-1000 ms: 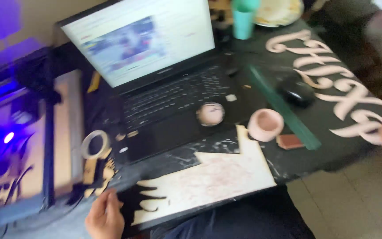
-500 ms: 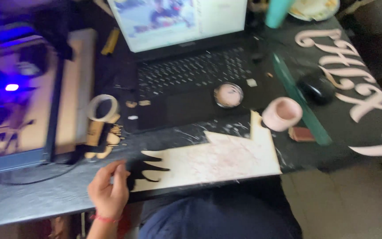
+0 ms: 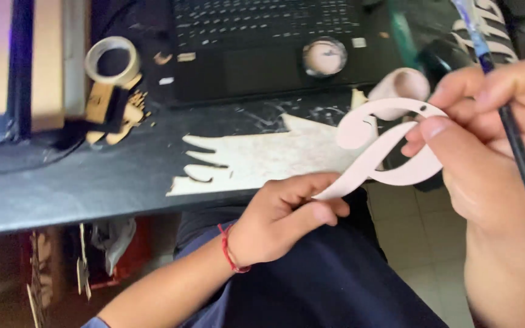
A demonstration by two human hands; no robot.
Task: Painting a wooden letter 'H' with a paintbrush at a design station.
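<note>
Fingers of both hands share one piece: a pale, curly cut-out letter (image 3: 379,152) of thin board, held up over my lap just off the desk's front edge. My left hand (image 3: 281,215) pinches the letter's lower tail between thumb and fingertips. My right hand (image 3: 493,146) grips its upper loop with thumb pressed to forefinger, and the same hand also keeps a thin dark brush (image 3: 511,127) tucked along its fingers, tip up and away from the letter.

I judge this as the holding-and-inspecting step, the piece lifted clear and not yet worked on. The next move, as I see it, calls for freeing the brush hand, so the left pinch must carry the letter alone without flexing it.

On the dark desk (image 3: 92,182) lies the leftover cut sheet (image 3: 262,161) with its jagged holes, right under the letter. Behind it sit the laptop (image 3: 262,42), a small round pot (image 3: 324,56) on its palm rest and a pink roll (image 3: 402,85) just beyond the letter. A tape ring (image 3: 112,58) and wood scraps (image 3: 116,109) lie well to the left. The pink roll and sheet crowd any set-down spot.
</note>
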